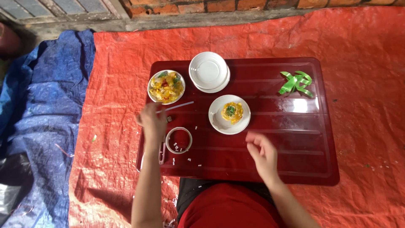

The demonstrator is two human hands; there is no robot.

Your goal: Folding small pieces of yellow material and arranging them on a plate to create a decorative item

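Broadly, the scene is a wide orange-red tarp (358, 63) spread on the ground, with a crumpled blue tarp (46, 105) at its left side. On the orange-red tarp stands a low dark red table (287, 139), and the person sits at its near edge.

On the table, at the far side, there is a stack of empty white dishes (209, 71), and just left of it a white bowl of yellow, red and green pieces (166, 86). Nearer to the person, about in the middle, sits a white plate with a small yellow flower shape with green centre (230, 114). A green ribbon bow (296, 82) lies well apart, at the far right corner.

The right hand (263, 154) hovers over the bare table, just below and to the right of the plate; its fingers are loosely curled, half open, and I see nothing held in them. The plate lies up and to the left from these fingers, and this hand is the nearer one to it.

The left hand (152, 122) is blurred; it is raised beside a thin pale strip (177, 106) whose long axis runs left to right, slightly tilted. Whether the fingers grip the strip I cannot tell. Just below this hand lies a roll of tape (179, 140), with small white scraps (187, 158) scattered near it.
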